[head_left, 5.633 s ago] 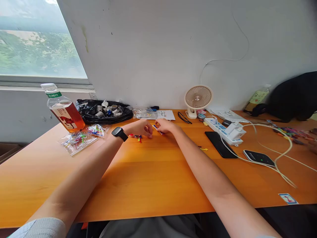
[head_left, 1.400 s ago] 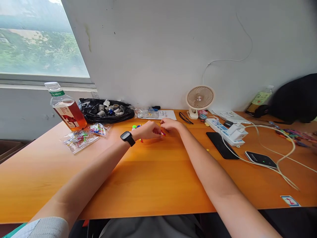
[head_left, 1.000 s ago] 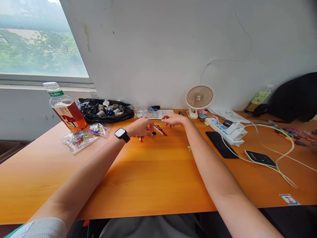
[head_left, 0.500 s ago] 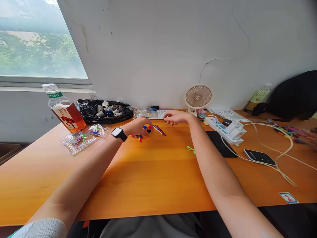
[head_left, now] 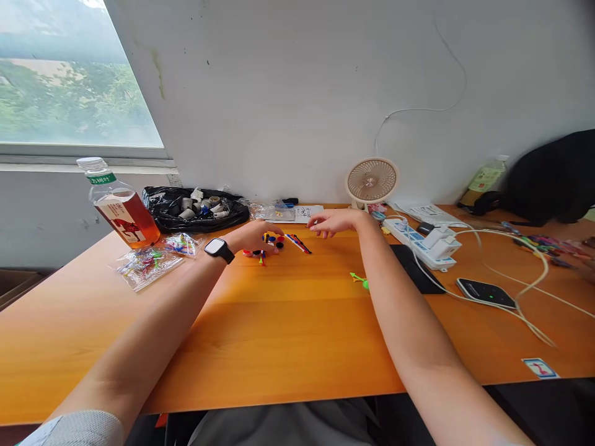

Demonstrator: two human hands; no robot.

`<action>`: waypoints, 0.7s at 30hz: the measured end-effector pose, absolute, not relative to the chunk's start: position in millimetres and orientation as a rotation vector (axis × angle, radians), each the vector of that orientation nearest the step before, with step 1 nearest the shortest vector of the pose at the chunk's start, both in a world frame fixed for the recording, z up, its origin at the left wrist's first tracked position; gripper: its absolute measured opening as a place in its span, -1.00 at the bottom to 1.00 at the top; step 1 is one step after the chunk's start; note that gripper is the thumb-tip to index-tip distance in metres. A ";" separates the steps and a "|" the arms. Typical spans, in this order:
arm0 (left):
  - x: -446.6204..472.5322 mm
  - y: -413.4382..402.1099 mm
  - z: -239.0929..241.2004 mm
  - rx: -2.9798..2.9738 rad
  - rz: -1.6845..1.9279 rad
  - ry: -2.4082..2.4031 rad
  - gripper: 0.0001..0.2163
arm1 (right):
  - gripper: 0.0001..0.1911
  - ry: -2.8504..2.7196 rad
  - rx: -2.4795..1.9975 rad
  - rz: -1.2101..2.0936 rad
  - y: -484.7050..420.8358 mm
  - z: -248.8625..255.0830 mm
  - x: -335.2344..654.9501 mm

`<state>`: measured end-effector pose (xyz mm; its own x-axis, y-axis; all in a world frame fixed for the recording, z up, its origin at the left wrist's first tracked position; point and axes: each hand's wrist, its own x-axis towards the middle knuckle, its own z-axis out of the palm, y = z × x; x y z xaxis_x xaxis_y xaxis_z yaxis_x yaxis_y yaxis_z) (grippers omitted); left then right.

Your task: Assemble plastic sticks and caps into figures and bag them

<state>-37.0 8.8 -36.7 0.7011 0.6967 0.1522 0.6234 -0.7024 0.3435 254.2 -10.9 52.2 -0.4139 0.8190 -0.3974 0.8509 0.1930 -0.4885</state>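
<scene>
Head view: left hand [head_left: 255, 236] grip over coloured pieces [head_left: 273, 241] unclear; right hand [head_left: 333, 221] fingers apart.

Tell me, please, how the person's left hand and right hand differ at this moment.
The left hand wears a watch on its wrist; the right hand has a bare wrist. The left hand is curled at small coloured pieces; the right hand is spread open and looks empty. Both are over the orange desk.

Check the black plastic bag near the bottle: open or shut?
Open: the black plastic bag gapes at the top, with small white and grey cylinders showing inside.
</scene>
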 end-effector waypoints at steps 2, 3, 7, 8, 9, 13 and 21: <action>-27.2 0.1 -32.6 2.660 0.425 1.005 -0.44 | -0.72 2.400 1.692 -1.020 -16.5 62.7 259.9; -20.2 -5.8 -29.8 2.679 0.445 0.969 -0.43 | -0.69 2.429 1.697 -1.013 -20.6 69.6 264.0; 20.0 -38.8 -19.8 2.800 0.539 0.764 -0.50 | -0.58 2.588 1.758 -0.843 -45.5 101.2 283.3; 32.2 -49.1 -19.3 2.817 0.541 0.706 -0.50 | -0.56 2.597 1.797 -0.778 -52.2 107.8 287.7; 44.8 -59.8 -20.3 2.835 0.542 0.642 -0.48 | -0.55 2.599 1.838 -0.726 -58.1 113.1 291.8; 94.4 -101.2 -38.6 2.899 0.491 0.442 -0.39 | -0.53 2.557 1.896 -0.646 -67.8 121.0 303.9; 135.0 -132.0 -68.5 2.989 0.547 0.285 -0.62 | -0.53 2.565 1.848 -0.641 -56.7 114.4 308.2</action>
<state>135.0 -132.0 -68.5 0.9186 0.1984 0.3418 0.1663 -0.9786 0.1212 308.2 -56.7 114.4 -0.3412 0.9262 -0.1604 0.8929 0.2661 -0.3633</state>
